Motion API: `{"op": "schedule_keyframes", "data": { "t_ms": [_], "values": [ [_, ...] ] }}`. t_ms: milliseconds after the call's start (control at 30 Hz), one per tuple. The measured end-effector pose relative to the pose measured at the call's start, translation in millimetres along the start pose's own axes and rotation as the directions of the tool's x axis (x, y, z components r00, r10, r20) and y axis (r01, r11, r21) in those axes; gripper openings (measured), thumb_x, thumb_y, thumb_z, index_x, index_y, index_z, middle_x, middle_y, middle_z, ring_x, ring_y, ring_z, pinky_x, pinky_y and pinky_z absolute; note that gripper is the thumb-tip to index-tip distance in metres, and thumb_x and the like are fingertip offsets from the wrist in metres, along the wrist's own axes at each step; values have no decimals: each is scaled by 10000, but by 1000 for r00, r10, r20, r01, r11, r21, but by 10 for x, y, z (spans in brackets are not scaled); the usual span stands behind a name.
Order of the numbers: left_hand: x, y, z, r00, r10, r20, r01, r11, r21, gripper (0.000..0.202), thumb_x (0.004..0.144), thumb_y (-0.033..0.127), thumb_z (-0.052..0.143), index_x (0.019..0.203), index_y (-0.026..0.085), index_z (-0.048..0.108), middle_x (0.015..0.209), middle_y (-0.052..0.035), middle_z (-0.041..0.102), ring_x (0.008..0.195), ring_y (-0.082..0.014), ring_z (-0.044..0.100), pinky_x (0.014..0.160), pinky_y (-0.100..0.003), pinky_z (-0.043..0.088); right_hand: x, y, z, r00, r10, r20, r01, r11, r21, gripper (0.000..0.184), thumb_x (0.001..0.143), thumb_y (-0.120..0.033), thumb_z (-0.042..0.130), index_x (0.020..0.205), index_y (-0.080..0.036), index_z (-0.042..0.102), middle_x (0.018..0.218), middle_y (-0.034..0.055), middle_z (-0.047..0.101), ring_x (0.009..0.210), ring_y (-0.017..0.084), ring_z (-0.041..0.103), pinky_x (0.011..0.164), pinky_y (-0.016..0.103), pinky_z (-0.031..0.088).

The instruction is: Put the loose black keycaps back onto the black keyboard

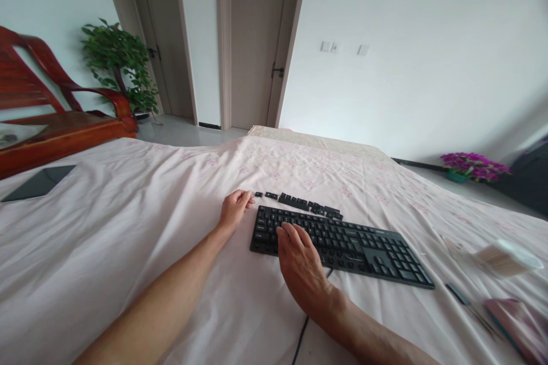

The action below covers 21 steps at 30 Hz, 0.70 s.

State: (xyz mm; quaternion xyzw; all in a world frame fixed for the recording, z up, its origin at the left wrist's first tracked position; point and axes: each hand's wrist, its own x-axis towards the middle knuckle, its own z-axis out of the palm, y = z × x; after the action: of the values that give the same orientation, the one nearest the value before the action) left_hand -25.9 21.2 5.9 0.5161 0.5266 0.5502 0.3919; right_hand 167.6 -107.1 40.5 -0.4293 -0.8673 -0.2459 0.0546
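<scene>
A black keyboard (379, 251) lies slanted on the pink cloth, and bare key sockets show along its front row. My right hand (302, 259) rests over its left half, fingers bent and pressed together on the keys. Whatever is under those fingertips is hidden. Just off the keyboard's far left corner, my left hand (235, 206) touches down on the cloth with its fingers curled closed; I cannot make out anything in them. Beside its fingertips sits a single loose keycap (258, 194). Several more loose keycaps (295, 202) stretch in a line behind the keyboard.
On the right are a blurred clear container of thin sticks (507, 259), tweezers (482, 319) and a dark pink object (520, 325). A dark flat tablet-like object (40, 182) lies far left, near a wooden chair (64, 125). The keyboard's cable (302, 336) runs toward me.
</scene>
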Motion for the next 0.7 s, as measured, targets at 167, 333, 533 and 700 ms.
{"op": "schedule_keyframes", "data": {
  "t_ms": [167,333,533,700],
  "values": [
    [-6,-3,1,1000,-4,-2,4,1000,16,422,791,569,548,802,166,673,758,-74,724,652,-170,632,553,-241,429,-20,-3,69,999,10,-38,-9,1000,22,417,796,-80,518,1161,-180,692,1297,147,588,1288,304,431,1137,494,265],
    [-6,-20,11,1000,7,-5,-7,1000,18,409,796,558,542,801,171,674,759,-70,727,636,-162,630,544,-236,426,-15,-20,112,999,0,-47,-2,998,-55,397,801,-108,531,1146,-212,698,1288,119,605,1304,293,422,1141,504,285],
    [-13,-11,11,1000,-2,-17,2,1000,26,393,789,546,544,789,176,677,750,-61,729,637,-164,637,546,-240,429,31,-18,111,1000,-27,10,28,999,-27,292,798,-104,558,1026,-152,733,1252,131,623,1265,290,447,1124,498,316],
    [-29,25,7,1000,-8,-16,8,1000,10,382,772,544,557,781,183,681,746,-55,725,634,-164,630,539,-239,422,4,124,36,1000,18,8,-19,990,140,373,798,-82,540,1129,-156,694,1278,107,615,1249,274,462,1082,464,352]
  ]
}}
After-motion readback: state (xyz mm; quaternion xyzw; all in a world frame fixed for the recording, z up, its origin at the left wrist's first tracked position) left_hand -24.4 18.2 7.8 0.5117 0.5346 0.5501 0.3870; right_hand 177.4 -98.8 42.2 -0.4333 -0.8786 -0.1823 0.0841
